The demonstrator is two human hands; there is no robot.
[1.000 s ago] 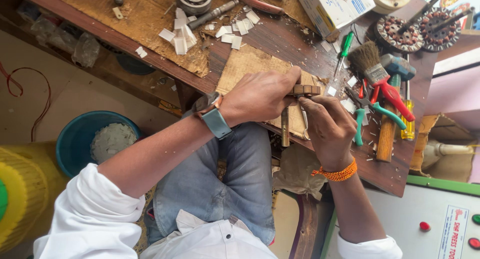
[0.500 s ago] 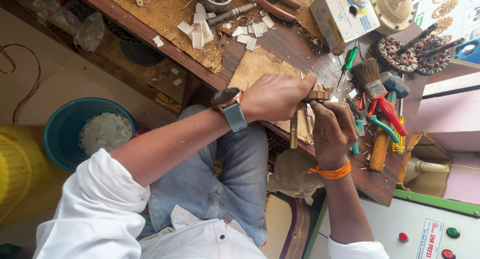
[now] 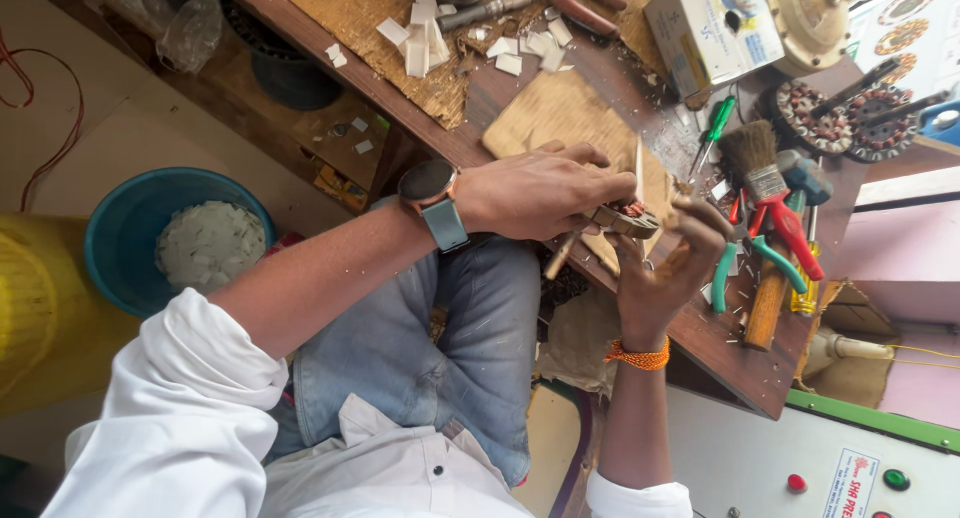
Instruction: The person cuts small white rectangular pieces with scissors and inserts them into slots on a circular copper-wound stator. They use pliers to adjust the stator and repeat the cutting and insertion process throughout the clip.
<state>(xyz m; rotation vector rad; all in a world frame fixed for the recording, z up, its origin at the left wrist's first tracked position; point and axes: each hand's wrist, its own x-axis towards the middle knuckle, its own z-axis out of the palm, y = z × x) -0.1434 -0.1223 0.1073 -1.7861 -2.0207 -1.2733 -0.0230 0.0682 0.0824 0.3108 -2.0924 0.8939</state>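
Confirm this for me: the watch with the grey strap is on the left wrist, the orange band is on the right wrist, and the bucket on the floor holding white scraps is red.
The colour is wrong. The head view shows the bucket holding the white scraps is blue, not red. The rest stands: the watch with the grey strap is on the left wrist and the orange band is on the right wrist.

paintbrush [image 3: 752, 156], blue basin [image 3: 120, 228], perhaps screwdriver [image 3: 712, 128]
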